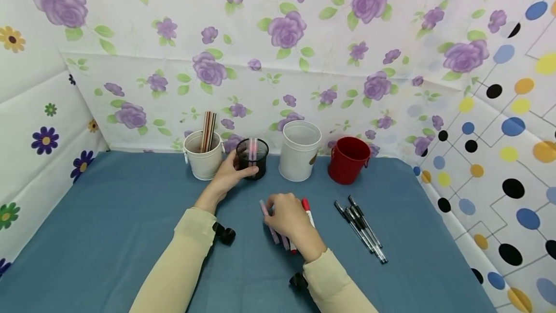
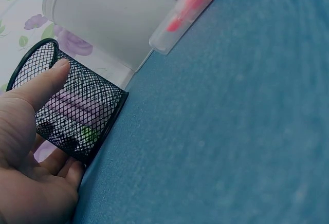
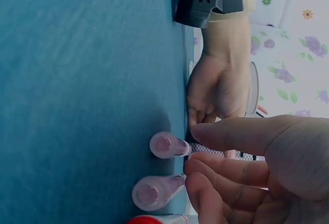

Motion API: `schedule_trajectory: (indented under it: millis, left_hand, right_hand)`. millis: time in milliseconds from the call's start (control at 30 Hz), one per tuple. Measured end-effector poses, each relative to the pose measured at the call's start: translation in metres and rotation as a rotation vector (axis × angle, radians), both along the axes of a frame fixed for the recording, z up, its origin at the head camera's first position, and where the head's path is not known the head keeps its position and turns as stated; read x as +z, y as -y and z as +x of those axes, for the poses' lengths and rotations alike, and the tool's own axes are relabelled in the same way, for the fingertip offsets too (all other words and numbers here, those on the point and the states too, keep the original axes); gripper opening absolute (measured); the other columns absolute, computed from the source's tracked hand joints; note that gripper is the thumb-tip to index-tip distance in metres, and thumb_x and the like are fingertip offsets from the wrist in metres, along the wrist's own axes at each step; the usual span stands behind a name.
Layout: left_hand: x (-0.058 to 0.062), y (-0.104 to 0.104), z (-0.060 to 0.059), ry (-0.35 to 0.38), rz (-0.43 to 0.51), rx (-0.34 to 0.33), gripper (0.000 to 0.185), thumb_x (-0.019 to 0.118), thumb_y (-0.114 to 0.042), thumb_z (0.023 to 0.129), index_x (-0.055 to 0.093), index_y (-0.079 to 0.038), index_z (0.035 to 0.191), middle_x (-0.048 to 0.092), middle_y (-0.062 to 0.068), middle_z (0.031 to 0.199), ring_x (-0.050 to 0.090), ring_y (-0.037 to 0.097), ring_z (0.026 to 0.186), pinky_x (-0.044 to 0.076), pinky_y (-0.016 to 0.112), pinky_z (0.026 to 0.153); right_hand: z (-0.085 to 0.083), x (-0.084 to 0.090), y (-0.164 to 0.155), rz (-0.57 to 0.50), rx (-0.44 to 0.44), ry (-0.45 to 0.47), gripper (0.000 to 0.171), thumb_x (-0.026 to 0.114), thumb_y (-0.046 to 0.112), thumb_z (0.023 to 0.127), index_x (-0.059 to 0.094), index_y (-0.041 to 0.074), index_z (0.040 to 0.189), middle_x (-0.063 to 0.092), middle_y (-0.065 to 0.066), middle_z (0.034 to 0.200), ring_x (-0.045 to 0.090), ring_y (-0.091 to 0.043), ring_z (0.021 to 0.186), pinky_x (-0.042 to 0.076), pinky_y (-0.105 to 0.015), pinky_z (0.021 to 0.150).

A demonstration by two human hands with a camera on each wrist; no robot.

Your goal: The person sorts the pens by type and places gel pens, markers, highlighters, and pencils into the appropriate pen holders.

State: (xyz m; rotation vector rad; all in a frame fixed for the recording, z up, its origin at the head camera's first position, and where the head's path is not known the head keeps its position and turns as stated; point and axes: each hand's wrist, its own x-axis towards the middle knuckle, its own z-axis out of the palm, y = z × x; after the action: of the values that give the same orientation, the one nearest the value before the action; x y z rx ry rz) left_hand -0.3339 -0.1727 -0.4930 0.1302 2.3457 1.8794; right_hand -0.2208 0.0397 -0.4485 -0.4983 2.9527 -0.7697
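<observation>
My left hand [image 1: 228,175] grips a black mesh pen cup [image 2: 85,98], thumb on the near side and fingers behind and under it. Several pink-purple pens [image 1: 253,149] with translucent caps stand inside the cup. Above two similar highlighters [image 3: 167,146] on the cloth hovers my right hand [image 1: 288,216]. Its thumb and forefinger are a little apart over the leftmost one, and I see nothing held between them. Beside that hand lie white whiteboard markers with red caps [image 1: 306,205], partly hidden beneath it.
A white bucket holding striped pencils [image 1: 208,132] stands left of the mesh cup. To the right are a taller white bucket [image 1: 297,163] and a red bucket [image 1: 346,163]. Several clear gel pens [image 1: 362,231] with black caps lie at right on the blue cloth [image 1: 130,235].
</observation>
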Motion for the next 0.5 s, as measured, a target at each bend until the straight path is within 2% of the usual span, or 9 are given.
schedule_trajectory:
  millis: [200, 367, 500]
  left_hand:
    - [-0.0018, -0.0012, -0.0029, -0.005, 0.001, -0.005, 0.111, 0.082, -0.038, 0.095, 0.006, -0.015, 0.173, 0.021, 0.021, 0.174, 0.02, 0.039, 0.161, 0.025, 0.055, 0.128]
    - [-0.0014, -0.0014, -0.003, -0.027, 0.023, -0.006, 0.105, 0.083, -0.035, 0.095, 0.014, -0.014, 0.172, 0.028, 0.022, 0.17, 0.024, 0.039, 0.16, 0.027, 0.056, 0.127]
    - [-0.0006, -0.0011, -0.0012, -0.024, 0.018, -0.009, 0.106, 0.083, -0.036, 0.095, 0.013, -0.014, 0.172, 0.027, 0.022, 0.171, 0.023, 0.04, 0.16, 0.027, 0.056, 0.128]
  right_hand:
    - [0.0021, -0.0019, 0.0034, 0.051, -0.011, 0.024, 0.012, 0.087, 0.013, 0.088, 0.079, 0.007, 0.095, 0.07, -0.006, 0.083, 0.063, -0.018, 0.064, 0.058, -0.035, 0.062]
    - [0.0032, -0.0041, 0.0067, 0.039, -0.011, 0.035, 0.01, 0.087, 0.009, 0.085, 0.077, 0.007, 0.087, 0.066, -0.004, 0.077, 0.06, -0.014, 0.058, 0.055, -0.031, 0.054]
    - [0.0041, -0.0047, 0.0077, 0.022, -0.014, 0.056, 0.011, 0.086, 0.007, 0.084, 0.075, 0.008, 0.082, 0.064, -0.004, 0.073, 0.058, -0.013, 0.053, 0.054, -0.03, 0.052]
